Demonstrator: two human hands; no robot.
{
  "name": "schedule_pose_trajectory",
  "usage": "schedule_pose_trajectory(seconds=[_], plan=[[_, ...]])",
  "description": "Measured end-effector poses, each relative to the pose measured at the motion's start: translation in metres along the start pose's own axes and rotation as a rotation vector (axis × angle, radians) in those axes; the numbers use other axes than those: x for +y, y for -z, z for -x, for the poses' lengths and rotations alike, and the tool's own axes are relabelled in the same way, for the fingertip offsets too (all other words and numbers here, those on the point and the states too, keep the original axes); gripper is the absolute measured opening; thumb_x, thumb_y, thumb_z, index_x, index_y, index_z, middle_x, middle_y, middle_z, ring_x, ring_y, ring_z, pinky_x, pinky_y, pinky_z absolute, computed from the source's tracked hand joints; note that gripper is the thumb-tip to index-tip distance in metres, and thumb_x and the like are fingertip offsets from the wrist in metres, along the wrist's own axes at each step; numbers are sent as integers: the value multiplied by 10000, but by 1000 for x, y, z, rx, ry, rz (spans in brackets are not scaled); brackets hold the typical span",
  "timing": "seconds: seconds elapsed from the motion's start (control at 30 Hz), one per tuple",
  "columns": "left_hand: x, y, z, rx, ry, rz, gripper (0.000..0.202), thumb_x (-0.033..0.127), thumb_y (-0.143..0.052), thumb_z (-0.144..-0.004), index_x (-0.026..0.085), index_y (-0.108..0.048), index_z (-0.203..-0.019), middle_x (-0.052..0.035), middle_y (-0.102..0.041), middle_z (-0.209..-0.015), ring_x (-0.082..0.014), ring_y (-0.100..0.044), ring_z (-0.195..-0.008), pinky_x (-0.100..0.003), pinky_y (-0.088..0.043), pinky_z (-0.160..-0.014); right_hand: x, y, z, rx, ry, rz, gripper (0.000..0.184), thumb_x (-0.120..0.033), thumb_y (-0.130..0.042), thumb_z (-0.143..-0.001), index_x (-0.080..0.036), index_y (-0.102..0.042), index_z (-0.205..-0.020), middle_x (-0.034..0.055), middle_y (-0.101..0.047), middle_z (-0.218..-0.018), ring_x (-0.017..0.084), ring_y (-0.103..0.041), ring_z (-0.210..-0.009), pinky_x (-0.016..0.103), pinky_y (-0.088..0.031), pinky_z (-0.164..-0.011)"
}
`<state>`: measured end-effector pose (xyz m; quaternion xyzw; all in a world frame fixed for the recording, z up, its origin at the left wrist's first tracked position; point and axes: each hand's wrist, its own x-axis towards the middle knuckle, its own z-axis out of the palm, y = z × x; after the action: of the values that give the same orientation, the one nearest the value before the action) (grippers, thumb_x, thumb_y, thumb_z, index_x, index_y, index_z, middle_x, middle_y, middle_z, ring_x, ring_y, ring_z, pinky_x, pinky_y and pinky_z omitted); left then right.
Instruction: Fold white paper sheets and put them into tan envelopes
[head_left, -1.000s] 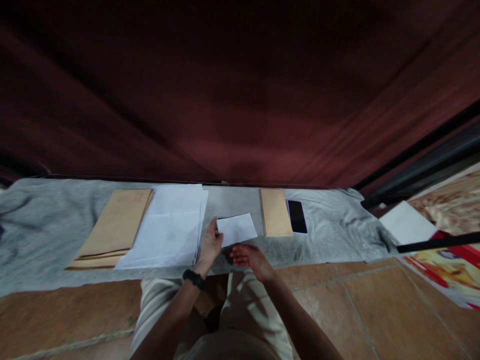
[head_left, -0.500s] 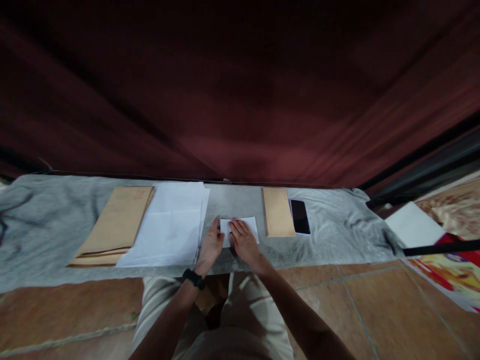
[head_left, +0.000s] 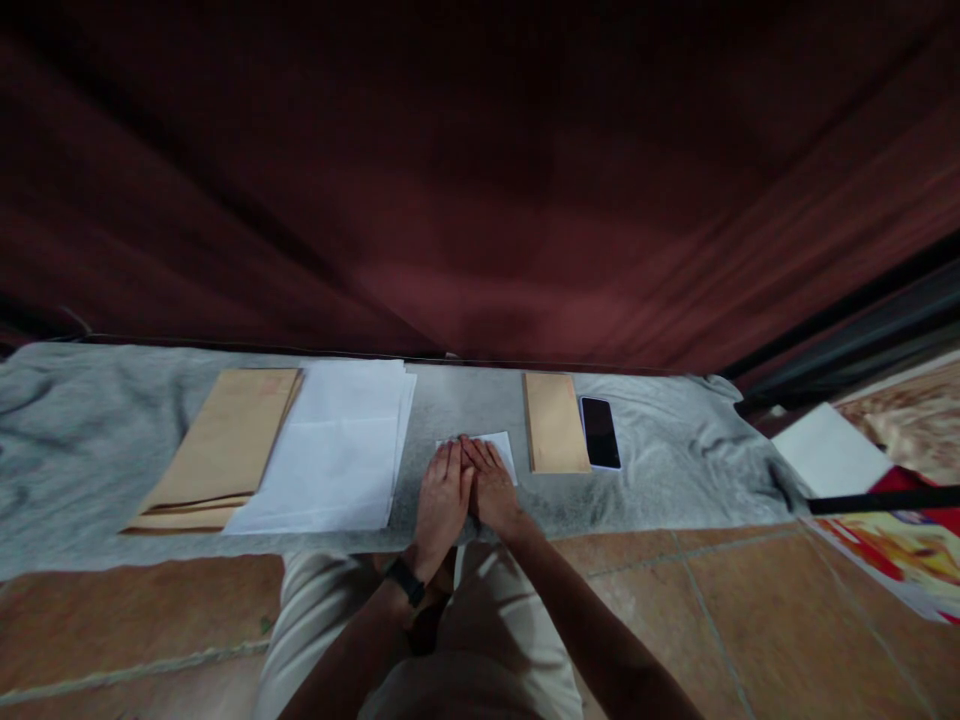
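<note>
White, small rectangular paper (head_left: pixel 505 449) sits on the grey fabric cloth (head_left: pixel 469 400) under the left hand (head_left: pixel 441 500) and right hand (head_left: pixel 495 495), fingers flat and close together, gripping nothing, so probably a flattening step, next move needing even pressure imo.

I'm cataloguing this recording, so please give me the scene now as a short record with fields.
Left hand: palm down over the small white paper, black wristband on its wrist
Right hand: palm down on the same paper, beside the left
To the left: white sheets, then large brown envelopes
To the right: smaller brown envelope, then phone
Underneath: gray cloth
</note>
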<state>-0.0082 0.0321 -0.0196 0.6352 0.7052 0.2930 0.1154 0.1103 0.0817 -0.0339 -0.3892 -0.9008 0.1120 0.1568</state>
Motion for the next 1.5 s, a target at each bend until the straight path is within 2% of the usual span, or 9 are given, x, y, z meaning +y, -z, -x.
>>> schedule_pose_trajectory(seconds=[0.13,0.23,0.37,0.6,0.77,0.9,1.23,1.5], plan=[[0,-11,5,-39,-16,-71,621,400,-365,-1005,53,-368,-1520,-217,-403,-1576,-318,-288,-1513,-517,-259,-1223,2,-4,2,-15,-16,17,562,-180,-405,-1002,-176,-359,-1562,82,-379,-1609,223,-319,-1500,446,-245,-1248],[-4,-10,6,-42,-20,-114,639,417,-355,-1004,70,-345,-1540,-195,-369,-1601,-299,-252,-1529,-511,-230,-1236,3,-8,3,9,-60,27,551,-240,-399,-1026,-150,-341,-1567,109,-363,-1614,239,-301,-1508,468,-248,-1244],[-9,-9,7,-57,-47,-169,638,394,-332,-1008,39,-341,-1538,-208,-343,-1608,-298,-239,-1534,-507,-226,-1240,3,-13,6,61,-133,56,549,-292,-368,-1048,-119,-331,-1567,136,-369,-1608,244,-287,-1514,472,-272,-1229],[-17,-14,8,-9,-69,-301,632,374,-345,-1007,12,-351,-1525,-218,-336,-1605,-315,-264,-1522,-520,-263,-1225,4,-13,17,124,-233,146,555,-261,-388,-1031,-60,-351,-1548,173,-354,-1609,272,-279,-1512,479,-267,-1218],[-23,-10,8,-4,-82,-357,618,349,-359,-999,21,-364,-1523,-211,-361,-1594,-310,-305,-1507,-502,-294,-1216,7,-15,24,178,-269,175,600,-332,-392,-1042,-41,-308,-1561,212,-348,-1602,291,-283,-1507,497,-296,-1193],[-29,-7,9,2,-93,-359,617,351,-353,-1002,30,-357,-1528,-204,-373,-1590,-299,-322,-1501,-502,-283,-1221,9,-17,29,201,-282,197,623,-341,-374,-1048,-45,-249,-1582,219,-337,-1606,295,-291,-1501,496,-301,-1187],[-35,2,11,12,-70,-327,585,328,-329,-1011,52,-374,-1525,-192,-413,-1573,-294,-358,-1484,-503,-300,-1212,9,-16,37,239,-299,188,632,-374,-370,-1051,-32,-270,-1573,241,-356,-1590,321,-332,-1478,504,-329,-1162],[-41,4,11,38,-44,-304,555,312,-340,-1016,63,-399,-1508,-188,-441,-1559,-305,-383,-1469,-497,-339,-1198,10,-15,46,262,-289,176,593,-312,-325,-1055,-50,-257,-1582,232,-367,-1587,316,-356,-1466,519,-339,-1156]])
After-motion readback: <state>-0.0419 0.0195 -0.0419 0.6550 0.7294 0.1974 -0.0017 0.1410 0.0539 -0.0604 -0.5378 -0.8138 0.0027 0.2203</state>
